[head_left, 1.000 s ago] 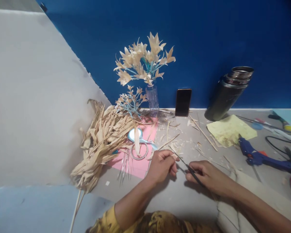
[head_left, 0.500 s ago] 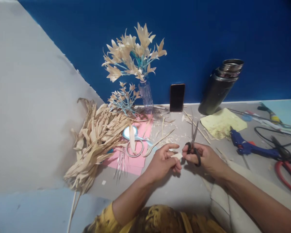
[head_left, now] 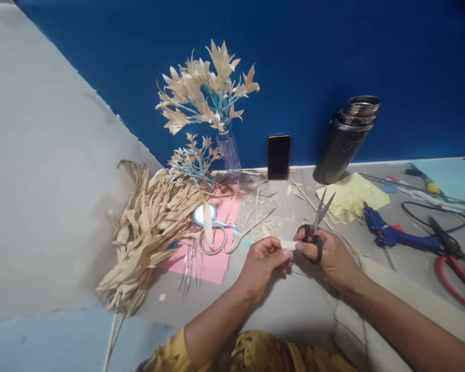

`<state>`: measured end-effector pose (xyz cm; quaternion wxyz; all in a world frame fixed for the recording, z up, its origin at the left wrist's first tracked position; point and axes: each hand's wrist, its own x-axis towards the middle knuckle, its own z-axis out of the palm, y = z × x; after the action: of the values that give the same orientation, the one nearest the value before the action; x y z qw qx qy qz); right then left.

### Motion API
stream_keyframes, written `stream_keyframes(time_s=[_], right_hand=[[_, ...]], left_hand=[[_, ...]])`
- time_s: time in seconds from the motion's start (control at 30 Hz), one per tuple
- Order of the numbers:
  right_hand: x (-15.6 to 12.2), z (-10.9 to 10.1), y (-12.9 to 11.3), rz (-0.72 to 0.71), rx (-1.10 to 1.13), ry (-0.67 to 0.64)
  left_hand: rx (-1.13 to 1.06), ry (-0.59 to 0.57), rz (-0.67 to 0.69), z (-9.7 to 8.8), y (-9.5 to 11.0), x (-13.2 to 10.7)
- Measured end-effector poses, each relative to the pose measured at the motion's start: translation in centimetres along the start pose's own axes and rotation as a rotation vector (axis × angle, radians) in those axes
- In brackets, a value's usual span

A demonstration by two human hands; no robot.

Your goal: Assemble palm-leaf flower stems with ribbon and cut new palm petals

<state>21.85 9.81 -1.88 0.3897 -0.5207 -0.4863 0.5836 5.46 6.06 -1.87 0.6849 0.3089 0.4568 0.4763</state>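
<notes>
Between my hands is a small pale strip (head_left: 289, 245), perhaps a piece of husk. My left hand (head_left: 269, 262) pinches its left end between thumb and fingers. My right hand (head_left: 333, 258) has its fingers in the black handles of a pair of scissors (head_left: 318, 227), and its thumb and fingertip touch the strip's right end. The scissor blades are parted and point up and away, clear of the strip. Husk scraps (head_left: 261, 212) lie on the table beyond my hands.
Left: a dried husk bundle (head_left: 151, 222), pink paper (head_left: 213, 271), ribbon roll (head_left: 205, 213). Behind: husk flowers (head_left: 205, 88) in a clear bottle (head_left: 228, 155), a phone (head_left: 279, 157), a flask (head_left: 344, 142). Right: yellow paper (head_left: 356, 194), blue glue gun (head_left: 395, 235), red-handled scissors (head_left: 457, 274).
The scissors have tilted to the right with blades parted wider. My right fingertips have come to the strip, which now stretches between both hands. The view has shifted slightly.
</notes>
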Motion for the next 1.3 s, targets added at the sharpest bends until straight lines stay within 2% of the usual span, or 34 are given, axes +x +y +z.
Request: stream_keyframes(time_s=[0.17, 0.4, 0.57, 0.67, 0.93, 1.13, 1.3], right_hand=[[-0.6, 0.8, -0.4, 0.077, 0.058, -0.065], [-0.6, 1.1, -0.2, 0.112, 0.080, -0.058], [-0.4, 0.9, 0.5, 0.092, 0.075, -0.305], [-0.4, 0.9, 0.3, 0.069, 0.023, -0.385], [-0.5, 0.5, 0.3, -0.059, -0.143, -0.489], [-0.4, 0.3, 0.5, -0.049, -0.170, -0.497], [-0.5, 0.2, 0.9, -0.034, -0.182, -0.573]], left_hand=[[-0.084, 0.117, 0.007, 0.7, -0.6, 0.5], [-0.138, 0.126, 0.013, 1.1, -1.5, 0.7], [-0.052, 0.193, 0.108, 0.8, -0.7, 0.8], [-0.024, 0.219, 0.100, 0.4, 0.1, 0.9], [-0.127, 0.162, 0.064, -0.2, 1.0, 0.7], [-0.030, 0.168, 0.061, -0.2, 1.0, 0.7], [0.060, 0.186, 0.096, 0.0, 1.6, 0.7]])
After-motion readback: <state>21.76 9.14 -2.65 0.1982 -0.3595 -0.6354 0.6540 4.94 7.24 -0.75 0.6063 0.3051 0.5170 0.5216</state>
